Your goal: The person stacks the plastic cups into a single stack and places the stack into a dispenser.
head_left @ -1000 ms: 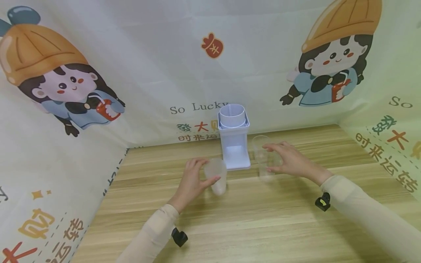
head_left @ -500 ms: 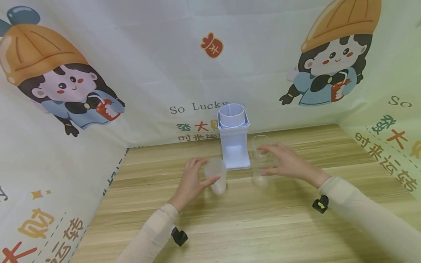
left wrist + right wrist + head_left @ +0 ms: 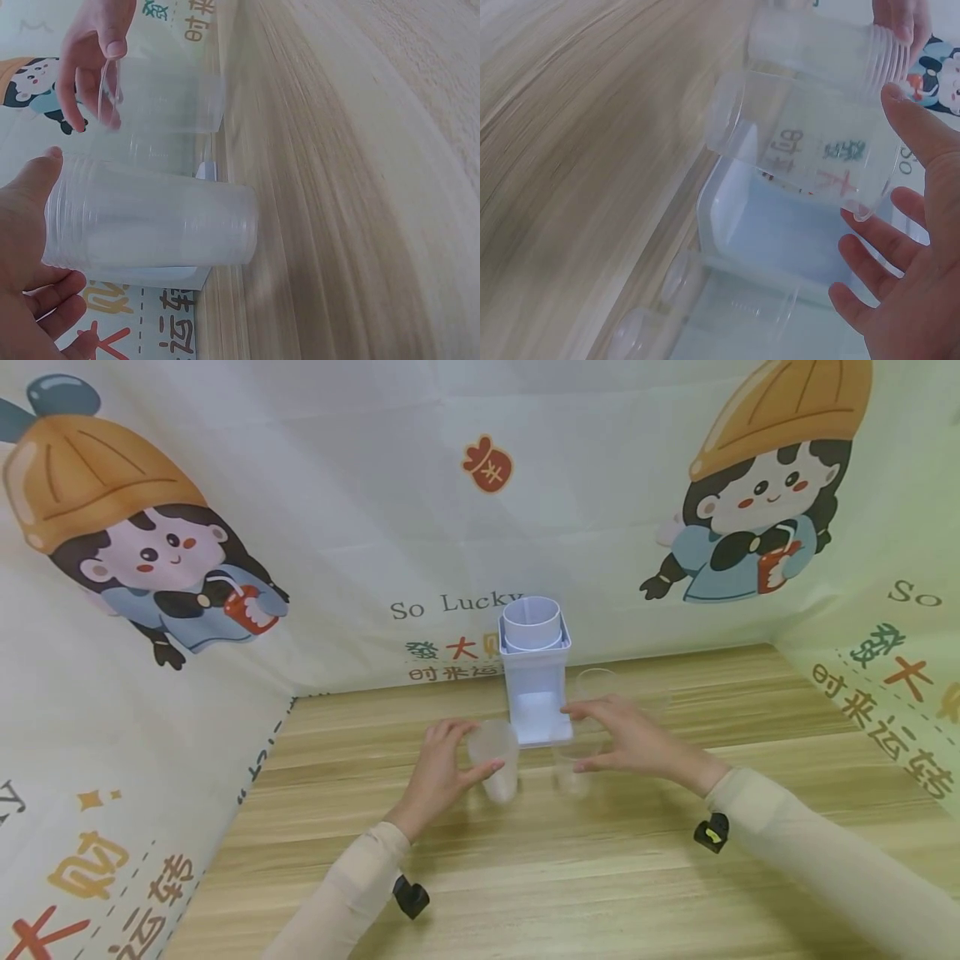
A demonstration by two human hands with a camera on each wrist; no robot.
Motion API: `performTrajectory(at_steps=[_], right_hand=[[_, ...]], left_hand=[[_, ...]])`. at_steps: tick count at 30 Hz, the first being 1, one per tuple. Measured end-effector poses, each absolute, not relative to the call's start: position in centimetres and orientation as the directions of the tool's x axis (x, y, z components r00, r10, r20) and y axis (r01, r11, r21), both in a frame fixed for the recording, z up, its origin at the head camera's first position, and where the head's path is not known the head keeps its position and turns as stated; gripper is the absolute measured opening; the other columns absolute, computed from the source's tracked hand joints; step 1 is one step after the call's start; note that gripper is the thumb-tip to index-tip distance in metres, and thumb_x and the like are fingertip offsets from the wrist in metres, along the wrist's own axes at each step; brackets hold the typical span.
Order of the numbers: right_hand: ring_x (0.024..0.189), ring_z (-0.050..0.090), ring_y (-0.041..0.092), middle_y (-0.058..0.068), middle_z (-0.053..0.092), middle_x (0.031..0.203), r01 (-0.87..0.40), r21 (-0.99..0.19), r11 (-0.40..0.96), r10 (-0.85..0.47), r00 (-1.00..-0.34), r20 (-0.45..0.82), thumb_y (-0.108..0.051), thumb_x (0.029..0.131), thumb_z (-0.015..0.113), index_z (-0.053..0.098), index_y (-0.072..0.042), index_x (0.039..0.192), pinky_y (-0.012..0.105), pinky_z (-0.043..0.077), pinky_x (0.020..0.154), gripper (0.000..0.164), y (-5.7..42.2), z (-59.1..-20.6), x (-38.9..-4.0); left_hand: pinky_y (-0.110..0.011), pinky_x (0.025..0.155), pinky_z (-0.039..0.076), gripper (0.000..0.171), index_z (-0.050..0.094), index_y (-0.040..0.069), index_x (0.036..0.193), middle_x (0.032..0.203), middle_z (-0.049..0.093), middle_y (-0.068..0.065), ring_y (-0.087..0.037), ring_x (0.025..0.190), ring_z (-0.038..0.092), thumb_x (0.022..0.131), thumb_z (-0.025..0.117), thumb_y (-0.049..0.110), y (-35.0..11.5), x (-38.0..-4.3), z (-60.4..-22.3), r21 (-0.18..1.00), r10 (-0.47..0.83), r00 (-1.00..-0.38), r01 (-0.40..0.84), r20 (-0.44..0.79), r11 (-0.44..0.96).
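Observation:
My left hand (image 3: pixel 435 772) grips a stack of clear plastic cups (image 3: pixel 495 764) near its rims, thumb on one side and fingers on the other. To the right, my right hand (image 3: pixel 637 739) holds a single clear plastic cup (image 3: pixel 802 142) by its rim between thumb and fingers. The single cup stands apart from the stack, in front of a pale lilac plastic stand (image 3: pixel 534 677) with a round tube on top. Ridged stacked rims show on the cup stack (image 3: pixel 150 214) in the left wrist view.
Beyond my right hand are more clear cups; one cup (image 3: pixel 731 292) and a further cup (image 3: pixel 634 337) show in the right wrist view. A wood-grain table (image 3: pixel 525 877) lies beneath everything. Printed cloth walls (image 3: pixel 360 510) enclose the back and sides.
My right hand has moved left and slightly toward me with the single cup, nearing the stack. My left hand and the stack have stayed put.

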State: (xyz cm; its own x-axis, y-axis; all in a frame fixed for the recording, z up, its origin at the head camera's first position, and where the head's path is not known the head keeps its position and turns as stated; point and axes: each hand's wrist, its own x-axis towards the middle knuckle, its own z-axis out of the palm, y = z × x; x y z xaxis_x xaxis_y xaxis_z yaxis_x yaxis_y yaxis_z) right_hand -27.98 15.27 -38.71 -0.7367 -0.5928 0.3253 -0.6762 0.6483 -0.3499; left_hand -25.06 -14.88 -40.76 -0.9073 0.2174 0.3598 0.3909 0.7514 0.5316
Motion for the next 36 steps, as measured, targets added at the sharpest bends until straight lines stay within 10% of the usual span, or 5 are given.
performTrajectory(at_steps=[36], right_hand=[[0.120, 0.059, 0.029, 0.008, 0.067, 0.126, -0.725, -0.391, 0.567, -0.633, -0.687, 0.357, -0.036, 0.072, 0.087, 0.053, -0.015, 0.138, 0.050, 0.049, 0.102, 0.077, 11.8, -39.0, -28.1]], left_hand=[[-0.049, 0.112, 0.043, 0.071, 0.058, 0.003, 0.133, 0.137, 0.054, -0.016, -0.033, 0.131, 0.044, 0.080, 0.079, 0.045, -14.9, -25.2, -41.0, 0.526, 0.212, -0.917, 0.371, 0.339, 0.765]])
